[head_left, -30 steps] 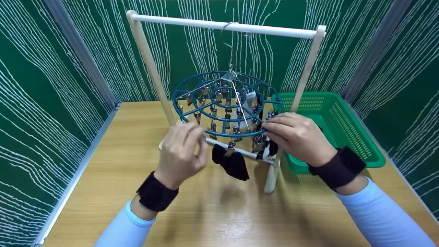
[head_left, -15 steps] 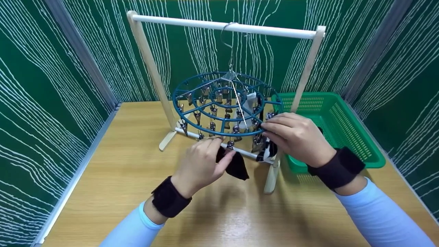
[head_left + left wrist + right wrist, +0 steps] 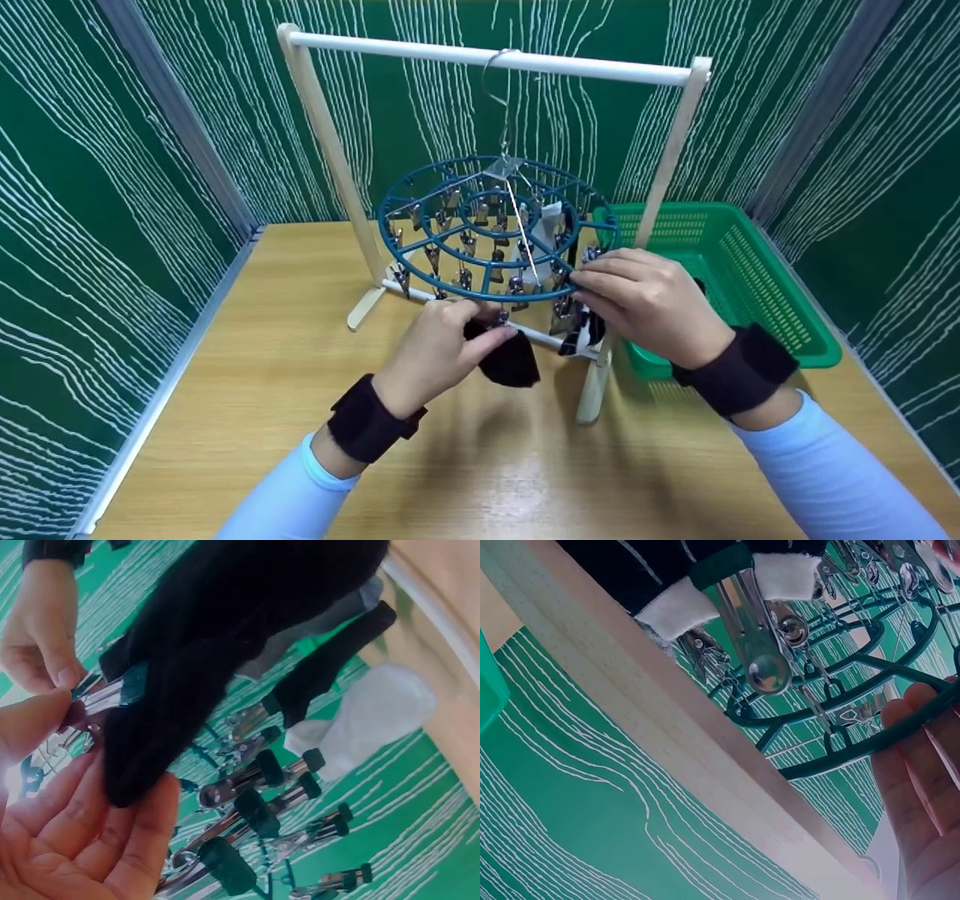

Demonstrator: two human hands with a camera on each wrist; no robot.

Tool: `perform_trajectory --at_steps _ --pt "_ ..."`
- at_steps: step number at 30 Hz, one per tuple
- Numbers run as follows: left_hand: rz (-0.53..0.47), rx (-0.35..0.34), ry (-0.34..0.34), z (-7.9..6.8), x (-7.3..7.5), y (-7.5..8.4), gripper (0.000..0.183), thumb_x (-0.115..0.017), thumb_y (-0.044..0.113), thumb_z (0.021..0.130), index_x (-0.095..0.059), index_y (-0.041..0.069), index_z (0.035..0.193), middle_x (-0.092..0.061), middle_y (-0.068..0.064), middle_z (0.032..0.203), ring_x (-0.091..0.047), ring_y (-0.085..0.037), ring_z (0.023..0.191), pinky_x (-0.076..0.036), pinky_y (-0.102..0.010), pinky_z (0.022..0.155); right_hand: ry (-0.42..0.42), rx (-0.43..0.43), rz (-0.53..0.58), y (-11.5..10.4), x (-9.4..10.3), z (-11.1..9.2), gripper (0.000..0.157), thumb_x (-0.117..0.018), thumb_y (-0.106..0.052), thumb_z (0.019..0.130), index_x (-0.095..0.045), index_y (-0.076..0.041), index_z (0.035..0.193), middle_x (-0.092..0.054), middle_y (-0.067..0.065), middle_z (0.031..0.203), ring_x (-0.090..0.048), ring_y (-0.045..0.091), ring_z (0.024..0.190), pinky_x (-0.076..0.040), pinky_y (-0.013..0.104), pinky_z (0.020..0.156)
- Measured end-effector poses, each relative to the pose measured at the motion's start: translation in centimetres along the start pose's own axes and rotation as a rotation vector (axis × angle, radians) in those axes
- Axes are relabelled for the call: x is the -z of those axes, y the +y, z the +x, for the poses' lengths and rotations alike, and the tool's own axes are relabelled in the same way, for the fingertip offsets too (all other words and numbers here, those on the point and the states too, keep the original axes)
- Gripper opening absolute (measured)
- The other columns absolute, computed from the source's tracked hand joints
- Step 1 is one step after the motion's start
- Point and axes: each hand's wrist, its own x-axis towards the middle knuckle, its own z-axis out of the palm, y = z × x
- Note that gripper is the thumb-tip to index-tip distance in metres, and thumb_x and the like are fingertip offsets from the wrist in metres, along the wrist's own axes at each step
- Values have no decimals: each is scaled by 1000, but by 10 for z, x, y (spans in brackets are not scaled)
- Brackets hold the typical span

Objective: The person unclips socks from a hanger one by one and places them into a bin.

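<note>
A round dark-teal clip hanger [image 3: 495,297] hangs by its hook from the rack's bar. My left hand [image 3: 433,341] is under its near rim, at a black sock [image 3: 513,361] that dangles from a metal clip. In the left wrist view the thumb and a finger pinch this metal clip [image 3: 105,699], whose dark green tip bites the sock. The other fingers lie against the black fabric. My right hand [image 3: 637,291] grips the hanger's rim at the right; its fingers [image 3: 922,780] curl over the ring in the right wrist view.
The white crossbar [image 3: 592,67] stands on wooden legs [image 3: 675,142]. A green basket [image 3: 810,330] is at the right, behind the right hand. White [image 3: 375,720] and dark socks hang from other clips. A striped black-and-white item [image 3: 577,336] hangs near the right leg.
My left hand has moved right from the hanger's left rim to the black sock's clip, and the sock has shifted slightly. The right hand has stayed on the rim.
</note>
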Motion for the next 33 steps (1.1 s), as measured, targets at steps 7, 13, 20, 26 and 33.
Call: perform_trajectory --at_steps 7,13,20,26,33 --pt "-47 11 30 1 -2 -2 22 -81 18 100 -82 -3 104 -84 -13 100 -81 -21 90 -67 -37 80 -8 -8 -5 -3 1 -1 31 -93 2 79 -83 3 108 -83 18 100 -79 34 90 -66 48 80" --pt "-55 5 46 1 -1 -2 20 -80 17 100 -82 -3 100 -84 -13 96 -77 -18 80 -66 -32 73 11 -33 -9 -7 3 -1 34 -93 2 79 -82 2 111 -83 17 102 -78 34 92 -66 49 81" --pt "-42 -3 69 1 -1 -2 21 -80 16 100 -81 -4 99 -84 -15 96 -80 -23 82 -67 -36 75 146 -75 58 -15 4 -6 23 -75 -21 104 -82 1 104 -81 17 98 -76 33 88 -62 46 79" --pt "-46 4 66 3 0 -2 20 -80 18 101 -81 -1 92 -81 -10 85 -65 -13 66 -54 -22 63 193 8 111 -24 -9 -16 42 -66 -34 110 -75 -4 81 -74 8 75 -67 21 61 -58 36 56" --pt "-31 4 56 3 -1 -3 25 -76 18 103 -78 1 85 -74 -6 73 -50 -8 61 -39 -20 56 -35 -66 151 -37 -33 -34 19 -81 -21 98 -79 -3 93 -80 9 83 -76 17 68 -64 30 61"
